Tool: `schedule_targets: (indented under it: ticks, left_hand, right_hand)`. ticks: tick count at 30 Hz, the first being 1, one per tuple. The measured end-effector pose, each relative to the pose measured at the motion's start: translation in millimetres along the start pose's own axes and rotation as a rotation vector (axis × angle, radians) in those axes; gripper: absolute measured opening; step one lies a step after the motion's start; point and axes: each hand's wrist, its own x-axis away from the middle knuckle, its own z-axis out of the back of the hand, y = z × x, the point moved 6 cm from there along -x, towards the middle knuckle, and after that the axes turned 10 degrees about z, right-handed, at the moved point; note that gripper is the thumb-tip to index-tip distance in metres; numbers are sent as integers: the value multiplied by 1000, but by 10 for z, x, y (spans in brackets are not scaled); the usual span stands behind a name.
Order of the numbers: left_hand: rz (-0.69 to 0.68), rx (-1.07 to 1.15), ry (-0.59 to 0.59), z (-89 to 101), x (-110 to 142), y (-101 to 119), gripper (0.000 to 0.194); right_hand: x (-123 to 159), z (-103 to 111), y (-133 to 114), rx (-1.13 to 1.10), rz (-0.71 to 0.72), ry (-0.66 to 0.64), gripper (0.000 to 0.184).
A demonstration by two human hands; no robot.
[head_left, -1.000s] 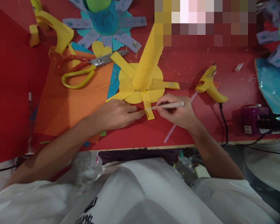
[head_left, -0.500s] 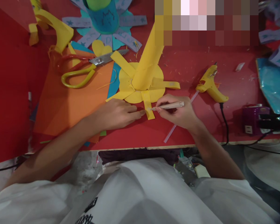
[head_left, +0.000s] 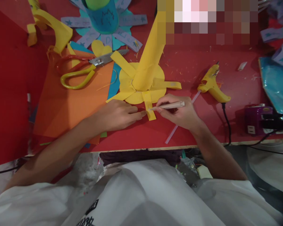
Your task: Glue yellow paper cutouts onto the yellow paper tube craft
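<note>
Head view: right hand (head_left: 179,113) grips pen (head_left: 172,105), tip at strip (head_left: 147,99). Left hand (head_left: 118,114): fingers part-curled, index fingertip at strip's 9 o'clock edge; whether grasping cannot be told. Strip extends at 6 o'clock from disc (head_left: 159,72); glue gun (head_left: 209,83), 3 o'clock from disc.

And yellow is worn here by the paper tube (head_left: 149,64) and its flat strips (head_left: 147,99), off-white by the pen (head_left: 172,105); the scissors (head_left: 101,60) are handled in red and yellow, lavender strips (head_left: 79,22) are starred in blue, the tabletop (head_left: 132,138) is coloured red.
</note>
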Motion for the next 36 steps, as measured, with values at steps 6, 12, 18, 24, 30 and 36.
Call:
schedule_targets:
  ticks: [6, 12, 18, 24, 30, 36]
  left_hand:
    - [15, 45, -7, 2, 3, -11, 33]
    - [6, 48, 24, 13, 1, -3, 32]
    - [9, 28, -5, 1, -4, -3, 32]
    - [5, 51, 9, 19, -1, -8, 32]
    - [5, 48, 2, 20, -2, -4, 34]
    - [17, 29, -25, 9, 1, -6, 35]
  right_hand:
    - [-3, 4, -18, -17, -15, -3, 8]
    - [-20, 0, -42, -13, -24, -44, 10]
    - [-19, -7, -36, -53, -19, -41, 11]
    - [-9, -8, -19, -41, -55, -38, 6]
    - [-15, -6, -68, -60, -16, -48, 6]
    - [-5, -12, -47, -79, -27, -41, 7]
